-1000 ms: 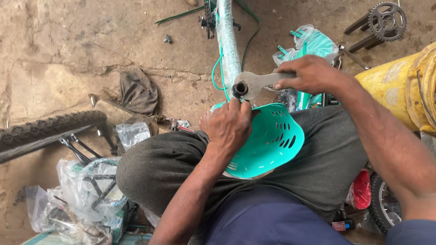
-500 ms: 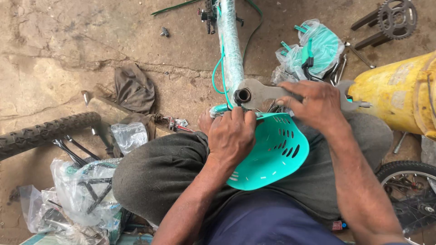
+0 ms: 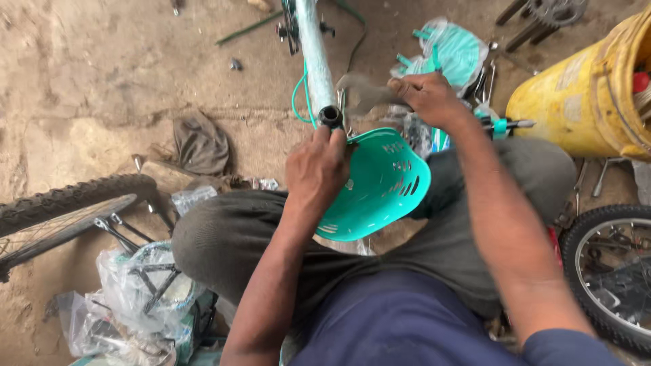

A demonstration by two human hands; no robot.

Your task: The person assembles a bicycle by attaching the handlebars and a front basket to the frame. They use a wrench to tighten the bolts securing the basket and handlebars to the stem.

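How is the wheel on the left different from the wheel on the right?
The left wheel lies slanted on the dirt, cut off by the picture's left edge; the right wheel sits beside the person's leg, its round rim showing. The left wheel's knobby tread faces the camera; the right wheel shows mostly spokes. Both have black tyres and thin metal spokes.

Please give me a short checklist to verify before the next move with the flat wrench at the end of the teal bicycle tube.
1. Right hand grips the flat wrench: ok.
2. Left hand steadies the dark tube end of the teal frame tube: ok.
3. Wrench head seated on the fitting: cannot tell; it seems beside the tube end.
4. Teal basket lies on the lap, crowding the work: not ok.
5. Cable clear of the wrench: cannot tell.
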